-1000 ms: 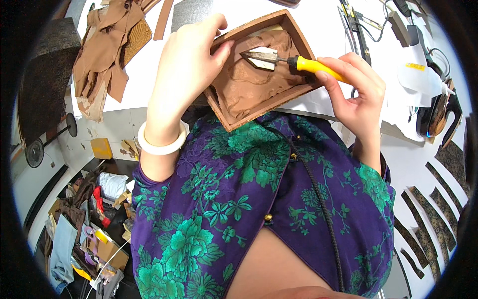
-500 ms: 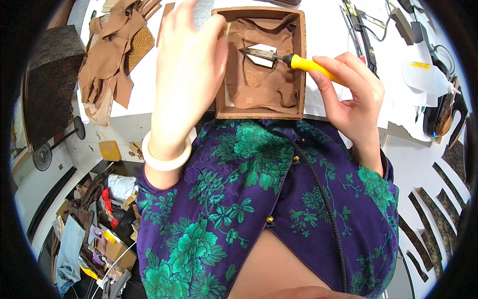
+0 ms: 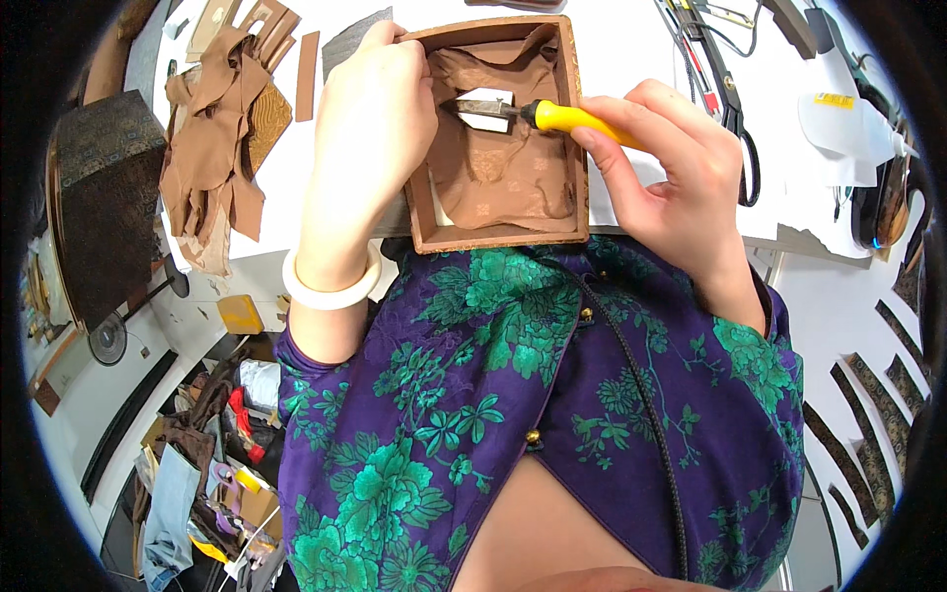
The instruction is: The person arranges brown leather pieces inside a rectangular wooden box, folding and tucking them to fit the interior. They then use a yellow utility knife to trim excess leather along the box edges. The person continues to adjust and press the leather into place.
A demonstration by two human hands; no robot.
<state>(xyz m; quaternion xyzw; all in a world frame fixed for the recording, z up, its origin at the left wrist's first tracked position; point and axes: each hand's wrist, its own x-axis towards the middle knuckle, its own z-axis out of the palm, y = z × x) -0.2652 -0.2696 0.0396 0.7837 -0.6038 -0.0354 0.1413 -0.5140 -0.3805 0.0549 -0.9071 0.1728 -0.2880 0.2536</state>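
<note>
A shallow square box (image 3: 498, 240) with brown walls sits at the table's near edge, slightly tilted. Wrinkled brown fabric lining (image 3: 528, 192) lies inside it. My left hand (image 3: 385, 113), wearing a white bangle (image 3: 330, 296), is closed on the box's upper left wall; its fingertips are partly hidden. In my right hand (image 3: 676, 158) is a yellow-handled tool (image 3: 562, 116) with a flat, pointed metal head, gripped between thumb and fingers. The head reaches over the right wall and lies against a white patch (image 3: 483, 121) within the lining.
Brown fabric scraps (image 3: 217, 138) lie on the white table at left, beside a brown strip (image 3: 308, 74). A black-handled cutter (image 3: 725, 94) and cables are at the right back. A white bottle (image 3: 838, 143) stands farther right. Cluttered offcuts (image 3: 207, 474) fill the lower left.
My left hand has closed on the box's upper left edge. The box has shifted slightly left and turned a little; my right hand and tool have moved left with it.
</note>
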